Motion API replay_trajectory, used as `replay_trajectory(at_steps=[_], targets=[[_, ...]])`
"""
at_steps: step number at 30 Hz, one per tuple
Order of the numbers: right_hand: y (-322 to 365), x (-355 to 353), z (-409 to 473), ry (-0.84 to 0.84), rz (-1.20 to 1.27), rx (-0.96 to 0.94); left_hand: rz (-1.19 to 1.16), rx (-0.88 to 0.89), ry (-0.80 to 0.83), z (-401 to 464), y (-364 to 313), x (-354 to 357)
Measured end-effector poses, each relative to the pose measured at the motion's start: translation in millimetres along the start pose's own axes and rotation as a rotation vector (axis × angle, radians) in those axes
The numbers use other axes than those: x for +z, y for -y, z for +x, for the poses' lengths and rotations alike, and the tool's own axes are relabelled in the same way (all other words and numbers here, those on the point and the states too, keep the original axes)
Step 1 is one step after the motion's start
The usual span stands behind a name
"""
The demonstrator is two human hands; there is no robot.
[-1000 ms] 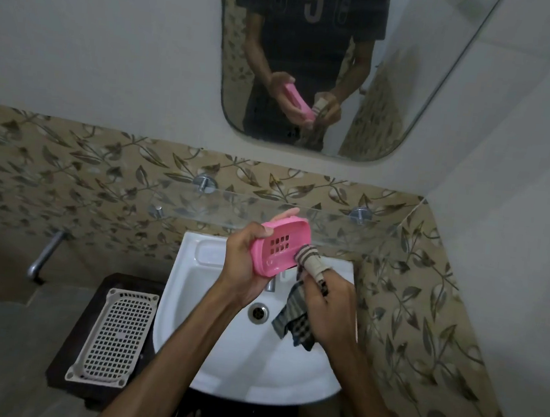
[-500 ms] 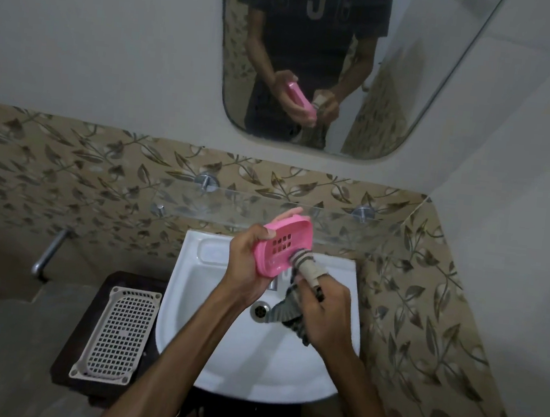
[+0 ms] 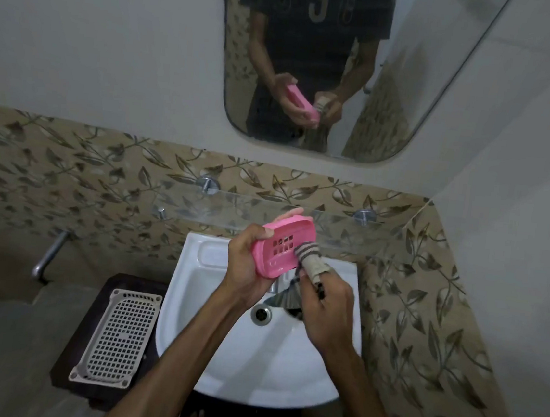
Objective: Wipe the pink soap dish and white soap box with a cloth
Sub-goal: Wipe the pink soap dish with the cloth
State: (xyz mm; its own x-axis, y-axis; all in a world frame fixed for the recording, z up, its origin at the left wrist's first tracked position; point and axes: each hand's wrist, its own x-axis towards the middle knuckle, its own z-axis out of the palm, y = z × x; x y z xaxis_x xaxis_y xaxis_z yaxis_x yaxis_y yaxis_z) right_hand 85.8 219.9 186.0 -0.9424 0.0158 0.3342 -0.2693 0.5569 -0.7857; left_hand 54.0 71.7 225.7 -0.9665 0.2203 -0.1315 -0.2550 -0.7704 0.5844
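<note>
Pink soap dish (image 3: pixel 283 247) held tilted in the air above the back of the white basin (image 3: pixel 250 368), hollow side toward the camera, slots in its floor showing. Left hand (image 3: pixel 248 262) grips it by the left long edge, thumb over the near rim, fingertips showing past the far rim. Right hand (image 3: pixel 325 310) is clamped on a striped cloth (image 3: pixel 308 261), bunched over an extended finger; the cloth's tip touches the dish's right inner edge, the loose tail hangs toward the drain (image 3: pixel 261 313). Risk, as judged: the grip sits on one edge only, so a firm push from the wrapped finger at the opposite edge could lever the dish out of the fingers and drop it into the basin. If the plastic is wet, which cannot be told here, that slip gets likelier. The hanging tail could drag across the tap, mostly hidden behind the hands, or soak in the bowl and smear rather than dry. The finger could also snag a slot. White soap box (image 3: pixel 116 336) lies well apart, on a dark stand (image 3: pixel 92 318) left of the basin, untouched; reaching for it one-handed with the dish in the other invites a fumble. Glass shelf (image 3: pixel 349 228) just behind the dish is a knock hazard.
</note>
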Motion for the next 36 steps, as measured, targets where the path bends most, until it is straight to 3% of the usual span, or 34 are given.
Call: replay_trajectory(at_steps=[2, 6, 9, 13, 16, 20, 23, 27, 30, 33, 36], targets=[[3, 0, -3, 0.081, -0.008, -0.084, -0.013, -0.012, 0.002, 1, -1, -3], [-3, -2, 6, -0.037, 0.006, 0.052, -0.038, -0.016, 0.029, 0, 1, -3], [7, -2, 1, 0.118, 0.045, -0.046, -0.055, -0.037, 0.042, 0, 2, -6], [5, -3, 8, 0.003, 0.014, 0.05, -0.048, -0.024, 0.05, 2, 3, -5], [14, 1, -1, 0.094, -0.02, -0.055, -0.075, -0.035, 0.053, 3, 2, -7], [8, -2, 5, -0.008, -0.054, 0.019, -0.055, -0.04, 0.031, 5, 4, -10], [17, -1, -3, 0.111, -0.056, -0.139, -0.05, -0.053, 0.033, 4, 7, -12], [15, 0, 2, -0.011, -0.063, -0.046, -0.052, -0.037, 0.026, 4, 7, -11], [20, 2, -3, 0.076, -0.066, -0.125, -0.068, -0.041, 0.036, 2, 4, -12], [14, 1, 3, -0.012, -0.077, 0.002, -0.059, -0.037, 0.027, 0, 4, -9], [20, 2, 0, 0.046, -0.09, -0.071, -0.048, -0.031, 0.02, -2, 5, -11]])
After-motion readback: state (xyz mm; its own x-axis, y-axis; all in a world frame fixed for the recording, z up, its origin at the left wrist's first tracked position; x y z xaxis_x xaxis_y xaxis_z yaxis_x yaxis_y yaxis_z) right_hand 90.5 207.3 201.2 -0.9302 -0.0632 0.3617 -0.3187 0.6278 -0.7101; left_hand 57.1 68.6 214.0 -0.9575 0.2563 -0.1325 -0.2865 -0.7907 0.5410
